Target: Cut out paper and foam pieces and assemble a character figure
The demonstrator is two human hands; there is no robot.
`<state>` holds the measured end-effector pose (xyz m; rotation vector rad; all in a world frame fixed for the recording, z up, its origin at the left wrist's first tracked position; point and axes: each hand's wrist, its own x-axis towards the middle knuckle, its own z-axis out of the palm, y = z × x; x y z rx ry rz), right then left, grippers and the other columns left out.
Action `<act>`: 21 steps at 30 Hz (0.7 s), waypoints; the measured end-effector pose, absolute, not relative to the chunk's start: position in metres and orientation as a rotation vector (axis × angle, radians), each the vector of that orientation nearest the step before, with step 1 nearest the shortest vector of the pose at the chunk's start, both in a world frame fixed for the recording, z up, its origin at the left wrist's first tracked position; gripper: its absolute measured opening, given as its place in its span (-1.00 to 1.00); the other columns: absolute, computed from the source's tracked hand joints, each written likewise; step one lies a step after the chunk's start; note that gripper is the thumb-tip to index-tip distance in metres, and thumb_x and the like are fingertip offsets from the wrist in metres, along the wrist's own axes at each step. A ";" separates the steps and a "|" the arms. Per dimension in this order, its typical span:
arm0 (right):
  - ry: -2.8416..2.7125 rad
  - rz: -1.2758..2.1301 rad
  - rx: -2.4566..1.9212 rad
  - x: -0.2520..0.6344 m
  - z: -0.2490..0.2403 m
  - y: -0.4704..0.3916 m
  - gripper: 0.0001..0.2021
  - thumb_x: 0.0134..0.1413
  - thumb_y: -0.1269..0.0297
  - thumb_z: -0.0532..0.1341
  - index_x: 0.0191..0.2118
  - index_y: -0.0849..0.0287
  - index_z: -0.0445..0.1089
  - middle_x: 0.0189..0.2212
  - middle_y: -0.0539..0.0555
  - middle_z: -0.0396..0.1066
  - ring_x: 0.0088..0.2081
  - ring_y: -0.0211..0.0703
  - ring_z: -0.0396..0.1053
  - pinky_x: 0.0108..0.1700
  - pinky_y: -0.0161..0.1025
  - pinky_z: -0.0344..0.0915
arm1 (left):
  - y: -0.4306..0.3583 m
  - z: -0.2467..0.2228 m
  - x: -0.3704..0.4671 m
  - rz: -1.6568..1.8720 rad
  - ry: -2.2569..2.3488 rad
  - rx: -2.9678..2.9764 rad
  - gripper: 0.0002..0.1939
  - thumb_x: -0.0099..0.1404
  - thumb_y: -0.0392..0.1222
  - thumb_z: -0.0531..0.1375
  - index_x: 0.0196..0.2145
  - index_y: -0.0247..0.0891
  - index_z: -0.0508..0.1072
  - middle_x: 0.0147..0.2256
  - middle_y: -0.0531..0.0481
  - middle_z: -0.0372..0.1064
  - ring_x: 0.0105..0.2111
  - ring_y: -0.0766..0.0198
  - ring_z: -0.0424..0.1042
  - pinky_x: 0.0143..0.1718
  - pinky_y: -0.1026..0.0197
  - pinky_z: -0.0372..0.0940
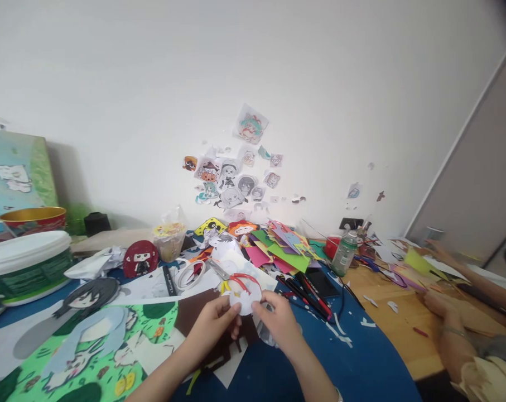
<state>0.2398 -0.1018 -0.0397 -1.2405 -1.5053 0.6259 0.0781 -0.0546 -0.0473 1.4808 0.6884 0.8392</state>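
Observation:
Between my two hands is a small white paper cutout (247, 303) with a rounded outline. My left hand (219, 319) pinches its lower left edge, and my right hand (279, 320) pinches its right edge. Just beyond it lie scissors (235, 277) with red and yellow handles, partly covered by the cutout. A roll of tape (191, 274) and a black marker (169, 281) rest to the left of the scissors. Brown paper (194, 312) spreads under my left hand. Something clear and crumpled-looking (267, 333), partly hidden, is under my right hand.
A green sheet with drawings (152, 312) and paper figures lie left, near a white-lidded tub (27, 262). Colored papers (282, 245), several pens (309, 296) and a glass jar (345, 254) stand beyond. At right, another person's hands (439, 307) work over a wooden table (386, 329).

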 end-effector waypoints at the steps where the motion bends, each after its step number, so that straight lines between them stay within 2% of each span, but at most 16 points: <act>1: -1.474 0.607 -1.261 0.237 -0.041 -0.101 -0.77 0.04 0.20 0.13 -0.48 0.24 0.36 -0.52 0.00 0.33 -0.40 -0.17 0.29 -0.32 -0.29 0.22 | -0.055 -0.048 0.078 0.828 0.687 1.493 -0.56 0.06 0.20 0.13 -0.55 -0.28 0.25 -0.64 0.10 0.28 -0.68 0.39 0.26 -0.59 0.29 0.20; 5: -1.376 0.574 -1.250 0.234 -0.046 -0.095 -0.68 0.09 0.18 0.06 -0.61 0.21 0.23 -0.64 -0.07 0.14 -0.53 -0.27 0.13 -0.49 -0.35 0.11 | -0.059 -0.048 0.078 0.760 0.708 1.538 -0.56 0.08 0.20 0.12 -0.59 -0.28 0.24 -0.67 0.10 0.26 -0.69 0.40 0.25 -0.59 0.30 0.18; 7: -1.343 0.493 -1.299 0.233 -0.048 -0.095 -0.67 0.13 0.17 0.02 -0.59 0.19 0.23 -0.65 -0.06 0.15 -0.55 -0.26 0.13 -0.52 -0.34 0.10 | -0.061 -0.047 0.078 0.739 0.729 1.541 -0.56 0.07 0.19 0.13 -0.59 -0.27 0.22 -0.68 0.12 0.24 -0.70 0.42 0.22 -0.62 0.32 0.15; 11: -1.331 -0.158 -1.315 0.225 -0.047 -0.104 -0.80 0.15 0.26 0.02 -0.41 0.18 0.30 -0.47 0.08 0.33 -0.40 -0.12 0.25 -0.36 -0.24 0.18 | -0.058 -0.049 0.078 0.795 0.798 1.564 -0.56 0.05 0.20 0.14 -0.61 -0.24 0.16 -0.74 0.18 0.16 -0.76 0.45 0.12 -0.70 0.36 0.02; 14: -1.513 -0.534 -1.184 0.214 -0.044 -0.113 -0.88 0.13 0.38 0.06 -0.38 0.15 0.31 -0.43 0.09 0.37 -0.36 -0.12 0.25 -0.28 -0.18 0.17 | -0.055 -0.053 0.079 0.857 0.777 1.537 -0.55 0.05 0.20 0.14 -0.61 -0.23 0.13 -0.76 0.18 0.16 -0.78 0.45 0.13 -0.71 0.36 0.02; 21: -1.630 -0.517 -1.156 0.205 -0.043 -0.110 -0.83 0.14 0.42 0.06 -0.41 0.14 0.36 -0.48 0.05 0.41 -0.39 -0.15 0.26 -0.31 -0.18 0.18 | -0.058 -0.047 0.080 0.829 0.609 1.373 -0.56 0.07 0.19 0.14 -0.56 -0.30 0.29 -0.63 0.05 0.33 -0.61 0.33 0.35 -0.51 0.26 0.27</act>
